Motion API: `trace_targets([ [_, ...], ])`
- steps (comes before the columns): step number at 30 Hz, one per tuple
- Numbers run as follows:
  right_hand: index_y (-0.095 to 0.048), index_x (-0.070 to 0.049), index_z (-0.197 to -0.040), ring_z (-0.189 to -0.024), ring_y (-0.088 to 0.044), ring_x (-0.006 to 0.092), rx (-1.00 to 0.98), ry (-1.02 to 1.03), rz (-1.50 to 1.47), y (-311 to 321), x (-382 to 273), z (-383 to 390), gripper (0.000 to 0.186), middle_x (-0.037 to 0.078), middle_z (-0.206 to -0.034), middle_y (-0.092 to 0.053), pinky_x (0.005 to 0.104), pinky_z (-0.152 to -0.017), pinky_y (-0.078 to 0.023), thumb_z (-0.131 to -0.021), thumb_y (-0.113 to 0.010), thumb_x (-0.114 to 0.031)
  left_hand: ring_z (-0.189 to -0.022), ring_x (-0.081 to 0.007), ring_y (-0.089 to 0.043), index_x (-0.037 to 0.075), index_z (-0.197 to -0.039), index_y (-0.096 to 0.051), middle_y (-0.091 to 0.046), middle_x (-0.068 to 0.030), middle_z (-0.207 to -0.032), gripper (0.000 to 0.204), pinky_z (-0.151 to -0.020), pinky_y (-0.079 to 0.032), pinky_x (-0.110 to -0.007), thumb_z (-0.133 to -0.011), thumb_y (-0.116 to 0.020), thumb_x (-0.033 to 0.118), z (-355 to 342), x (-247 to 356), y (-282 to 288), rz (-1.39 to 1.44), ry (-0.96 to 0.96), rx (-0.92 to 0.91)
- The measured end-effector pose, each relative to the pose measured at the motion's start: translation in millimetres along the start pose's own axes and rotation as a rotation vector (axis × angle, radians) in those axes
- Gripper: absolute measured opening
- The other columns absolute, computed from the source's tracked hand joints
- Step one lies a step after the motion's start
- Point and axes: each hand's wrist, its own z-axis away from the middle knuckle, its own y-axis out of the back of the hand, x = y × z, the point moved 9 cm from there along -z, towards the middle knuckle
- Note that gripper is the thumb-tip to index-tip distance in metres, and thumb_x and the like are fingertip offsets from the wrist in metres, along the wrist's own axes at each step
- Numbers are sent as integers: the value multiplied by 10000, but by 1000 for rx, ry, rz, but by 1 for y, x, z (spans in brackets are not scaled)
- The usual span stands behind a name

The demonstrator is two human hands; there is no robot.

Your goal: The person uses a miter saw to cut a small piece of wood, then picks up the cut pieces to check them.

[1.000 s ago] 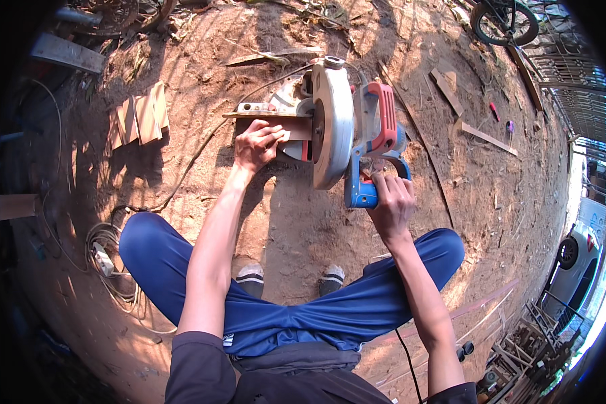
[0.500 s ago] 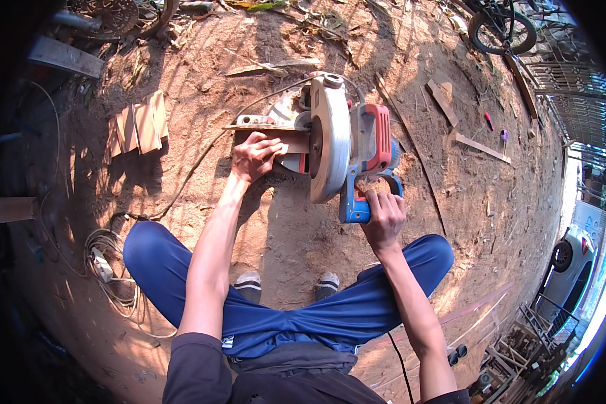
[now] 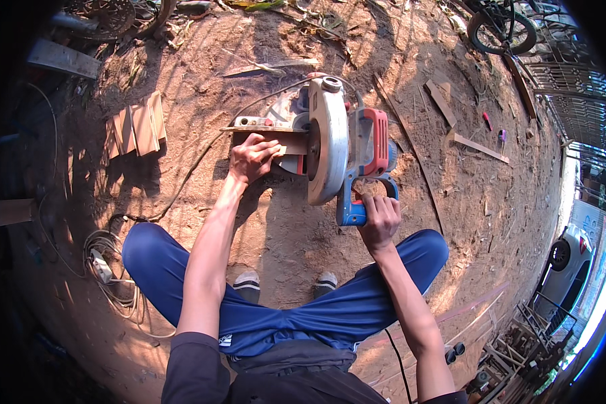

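A mitre saw (image 3: 329,145) with a pale metal guard, a red motor housing and a blue handle (image 3: 351,210) stands on the ground before me. My right hand (image 3: 381,219) is wrapped round that handle. On the saw's base, against the metal fence (image 3: 254,122), lies a flat brown wood strip (image 3: 294,142), its right end reaching the guard. The fingers of my left hand (image 3: 252,160) are bent and press the strip down, left of the guard. Most of the blade is hidden by the guard.
Several cut wood pieces (image 3: 136,126) lie at the left. A coiled cable with a socket block (image 3: 101,266) rests beside my left knee. Loose wood strips (image 3: 480,147), a red tool (image 3: 487,121) and a purple-handled one (image 3: 502,136) lie on the right. A bicycle wheel (image 3: 502,32) stands beyond.
My right hand and the saw's handle have shifted slightly toward me and to the left. My left hand stays on the wood strip, nearly unmoved.
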Motion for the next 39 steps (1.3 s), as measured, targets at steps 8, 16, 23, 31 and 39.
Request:
trace_targets([
  [8, -721, -94, -979, -739, -618, 223, 19, 3, 21, -3, 1, 3, 179, 49, -767, -607, 372, -754, -465, -806, -673, -96, -914, -169, -682, 240, -982, -783, -768, 84, -1026, 243, -702, -609, -294, -751, -824, 177, 1, 0, -1, 0, 9, -5],
  [16, -723, -108, -973, -735, -609, 215, 6, 3, 33, -5, 0, 4, 172, 45, -765, -599, 367, -746, -455, -810, -668, -114, -912, -163, -669, 232, -984, -782, -764, 100, -1029, 248, -684, -597, -293, -744, -823, 181, 1, -1, -3, -10, -3, -3],
  [23, -713, -112, -968, -730, -599, 213, 8, -7, 28, -9, 1, 7, 155, 42, -765, -595, 367, -760, -448, -823, -661, -119, -921, -169, -666, 223, -980, -780, -760, 97, -1039, 250, -689, -599, -296, -739, -818, 167, 1, 0, -5, -35, -7, -23],
  [31, -708, -112, -954, -736, -603, 215, -19, -17, 30, -14, 4, 10, 137, 42, -765, -596, 374, -762, -447, -839, -636, -112, -929, -167, -663, 218, -983, -780, -759, 98, -1042, 261, -693, -602, -294, -733, -812, 154, -1, 1, -3, -33, -4, -21],
  [39, -699, -99, -994, -759, -609, 231, -71, 16, 67, -47, 2, 23, 168, 57, -784, -590, 379, -753, -452, -841, -630, -104, -922, -170, -670, 214, -978, -778, -766, 93, -1023, 254, -689, -603, -298, -733, -813, 156, 0, 1, -4, -32, 38, 5],
])
